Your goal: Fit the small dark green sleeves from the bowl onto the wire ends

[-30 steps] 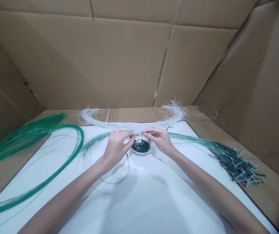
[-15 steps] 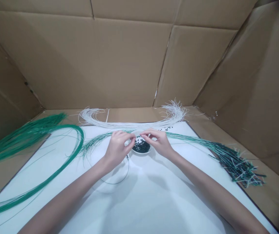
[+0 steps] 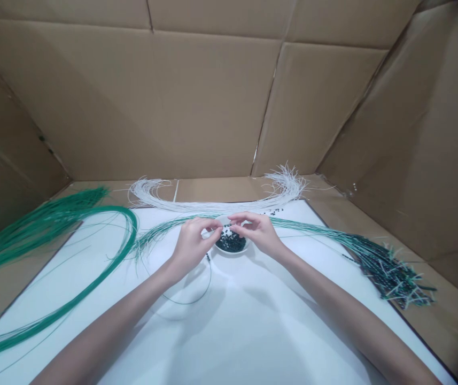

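Both hands hover over a small white bowl (image 3: 224, 220) of tiny dark beads (image 3: 231, 242), their fingertips close together. My left hand (image 3: 194, 238) is closed in a pinch on a thin green string (image 3: 208, 286), which hangs below it in a loop onto the white surface. A few dark beads (image 3: 208, 257) sit on that string just under the hand. My right hand (image 3: 257, 232) pinches thumb and index finger together from the other side; what is between those fingertips is too small to make out.
A bundle of green strings with dark beaded ends (image 3: 397, 275) lies at right, running behind the bowl. White strings (image 3: 212, 205) curve along the back. Loose green strings (image 3: 92, 289) loop at left. Stray beads (image 3: 277, 212) lie behind my right hand. Cardboard walls (image 3: 212, 107) enclose the white board (image 3: 229, 342).
My hands have barely moved; the right fingertips have shifted slightly at the left ones. The string loop hangs nearly as before.
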Motion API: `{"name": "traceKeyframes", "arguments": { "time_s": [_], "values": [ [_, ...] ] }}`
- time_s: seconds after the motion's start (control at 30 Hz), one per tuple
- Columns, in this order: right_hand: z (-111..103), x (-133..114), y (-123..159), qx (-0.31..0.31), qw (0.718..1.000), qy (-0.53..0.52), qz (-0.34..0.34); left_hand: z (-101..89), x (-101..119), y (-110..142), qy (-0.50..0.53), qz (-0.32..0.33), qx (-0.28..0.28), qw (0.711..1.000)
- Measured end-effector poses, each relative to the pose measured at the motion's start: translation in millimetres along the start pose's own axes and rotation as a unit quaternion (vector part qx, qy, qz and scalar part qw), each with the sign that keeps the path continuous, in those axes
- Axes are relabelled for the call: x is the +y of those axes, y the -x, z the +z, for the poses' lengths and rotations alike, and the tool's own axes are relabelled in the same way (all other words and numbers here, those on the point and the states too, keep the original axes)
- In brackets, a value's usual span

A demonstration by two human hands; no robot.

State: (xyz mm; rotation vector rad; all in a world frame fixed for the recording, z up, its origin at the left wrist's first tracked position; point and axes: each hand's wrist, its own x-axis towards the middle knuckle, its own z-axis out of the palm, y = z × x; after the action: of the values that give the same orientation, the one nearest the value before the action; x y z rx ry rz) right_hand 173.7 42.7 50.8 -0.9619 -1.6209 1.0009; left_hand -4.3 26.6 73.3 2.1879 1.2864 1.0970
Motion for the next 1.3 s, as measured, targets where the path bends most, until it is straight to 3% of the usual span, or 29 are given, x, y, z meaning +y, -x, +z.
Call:
{"name": "traceKeyframes", "arguments": {
  "time_s": [0.17,0.93,1.1,1.3],
  "values": [
    [-0.2,-2.0,-1.1,0.012,0.999,-0.029,0.036,-0.4,1.7,1.5,-0.004,0.002,0.005,1.0],
    [-1.6,-5.5,-1.5,0.037,0.996,-0.073,0.023,-2.0,1.6,2.0,-0.016,-0.003,0.003,1.0],
    [-2.4,-5.1,-1.4,0.031,0.998,-0.044,0.015,-1.7,1.0,1.9,-0.019,-0.002,0.003,1.0],
    [-1.5,-6.8,0.8,0.011,0.997,0.064,-0.037,-0.6,3.9,3.1,-0.041,0.011,-0.005,0.999]
  ]
}}
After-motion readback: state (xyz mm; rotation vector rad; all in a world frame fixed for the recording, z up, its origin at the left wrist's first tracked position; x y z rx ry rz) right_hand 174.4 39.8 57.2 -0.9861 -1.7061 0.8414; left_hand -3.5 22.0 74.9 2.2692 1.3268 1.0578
